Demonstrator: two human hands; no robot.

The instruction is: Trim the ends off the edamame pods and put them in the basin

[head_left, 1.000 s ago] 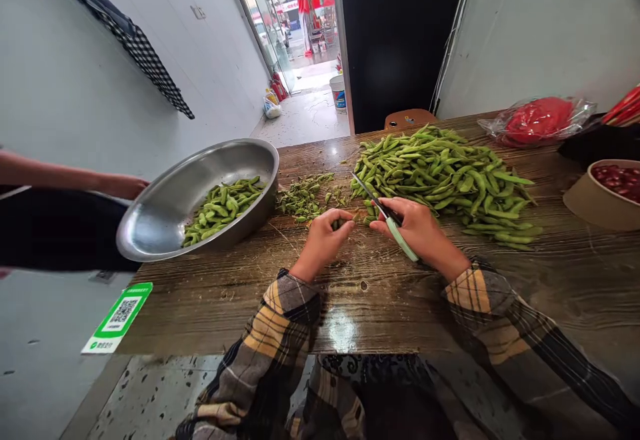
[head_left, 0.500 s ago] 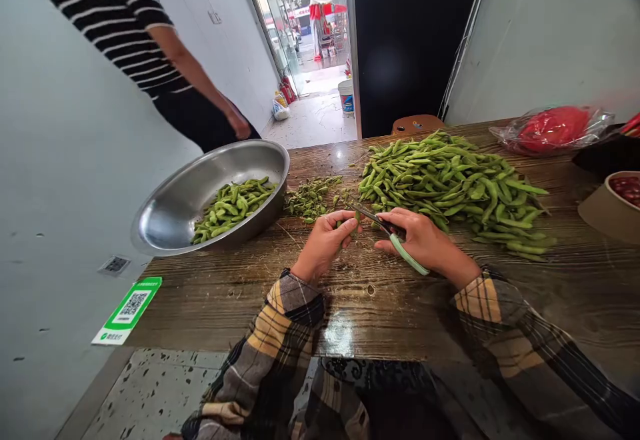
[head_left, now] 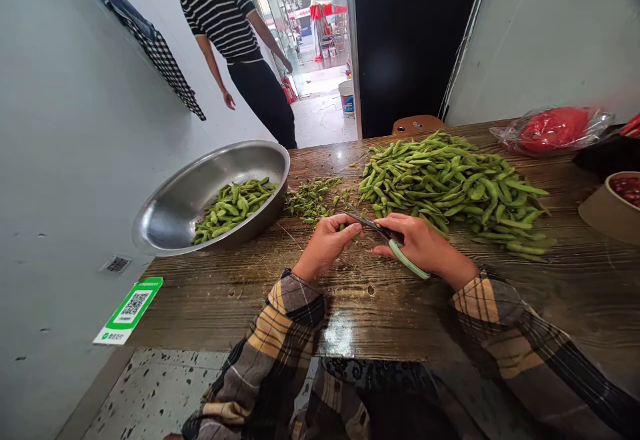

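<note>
Between the thumb and fingers of my left hand (head_left: 327, 243) is a green soybean pod (head_left: 343, 227), mostly hidden by the fingers. My right hand (head_left: 425, 243) grips scissors (head_left: 407, 260) with pale green handles, their blades pointing left to the fingertips of my left hand. Beyond my right hand a large heap of soybean pods (head_left: 450, 180) covers the table. A small pile of trimmed bits (head_left: 313, 199) lies beyond my left hand. To the left, a wide steel basin (head_left: 170, 203) sits tilted with several pods (head_left: 235, 203) inside.
The wooden table (head_left: 250, 307) bears a green QR code card (head_left: 129, 311) at its left edge. At the right are a red item in clear plastic (head_left: 555, 130) and a tan bowl (head_left: 607, 210) of dark red pieces. A person in a striped top (head_left: 225, 20) stands near the doorway.
The person in stripes has moved from beside the basin toward the doorway. My hands stay in nearly the same place; the pod in my left hand now shows less.
</note>
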